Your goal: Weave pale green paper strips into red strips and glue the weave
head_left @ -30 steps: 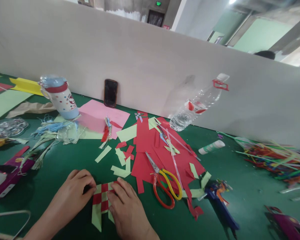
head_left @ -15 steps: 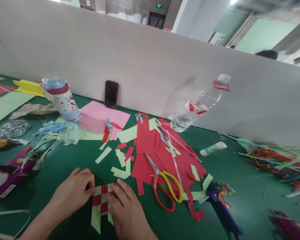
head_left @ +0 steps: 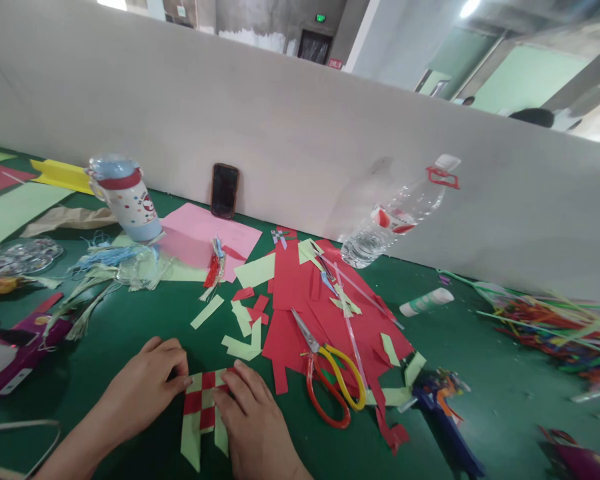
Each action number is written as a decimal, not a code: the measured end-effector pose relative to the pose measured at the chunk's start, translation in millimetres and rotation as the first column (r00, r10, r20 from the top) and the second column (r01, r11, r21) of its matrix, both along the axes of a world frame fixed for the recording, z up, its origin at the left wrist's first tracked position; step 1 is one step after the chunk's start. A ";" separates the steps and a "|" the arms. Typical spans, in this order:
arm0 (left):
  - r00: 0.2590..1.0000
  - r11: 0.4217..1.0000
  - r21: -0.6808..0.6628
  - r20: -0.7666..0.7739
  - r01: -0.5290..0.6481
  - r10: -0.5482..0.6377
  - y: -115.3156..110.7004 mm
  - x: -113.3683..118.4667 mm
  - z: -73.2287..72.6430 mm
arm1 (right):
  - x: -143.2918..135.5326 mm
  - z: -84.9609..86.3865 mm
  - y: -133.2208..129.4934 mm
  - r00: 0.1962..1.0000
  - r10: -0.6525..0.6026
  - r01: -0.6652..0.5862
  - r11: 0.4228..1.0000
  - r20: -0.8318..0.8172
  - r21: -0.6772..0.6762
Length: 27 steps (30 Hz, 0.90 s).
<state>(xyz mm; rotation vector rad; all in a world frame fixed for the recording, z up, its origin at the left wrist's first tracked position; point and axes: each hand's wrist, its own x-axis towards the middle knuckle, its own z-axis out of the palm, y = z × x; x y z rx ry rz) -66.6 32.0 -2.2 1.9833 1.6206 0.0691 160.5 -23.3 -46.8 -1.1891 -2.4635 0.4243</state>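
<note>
A small woven piece of red and pale green paper strips (head_left: 207,401) lies on the green table near the front edge. My left hand (head_left: 150,381) has its fingers curled, thumb and forefinger pinching the upper left corner of the weave. Across the right side of the weave rests my right hand (head_left: 253,417), its fingers stretched over the strips and covering part of them. Two pale green strip ends hang below the checks. Right of my right hand lie scissors (head_left: 330,373) with one red and one yellow handle, partly on red paper (head_left: 300,280).
Pale green scraps (head_left: 243,347) lie ahead of the hands. Farther back stand a cup (head_left: 130,207), a phone (head_left: 225,191) and a tilted water bottle (head_left: 387,217) against the wall. Glue guns (head_left: 450,427) (head_left: 15,353), a glue stick (head_left: 427,302) and coloured stems (head_left: 555,327) lie around.
The view has shifted very slightly. Both hands remain on the weave; my right hand has moved a touch, and more of the right-hand green strip end shows.
</note>
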 end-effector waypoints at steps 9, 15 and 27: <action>0.998 0.999 0.050 0.062 -0.008 0.005 -0.7 -7.4 -5.7 | -0.1 1.7 0.6 1.000 0.002 -0.001 0.999 -0.023 0.034; 0.999 0.998 0.063 0.030 -0.016 0.014 -0.1 -3.8 -8.3 | -0.2 -3.7 -0.5 1.000 0.004 -0.002 0.999 -0.027 0.046; 0.997 0.998 0.066 0.082 0.002 -0.008 -6.7 -9.5 -8.6 | 6.3 16.3 2.1 0.917 -0.229 0.200 0.972 -0.327 -0.120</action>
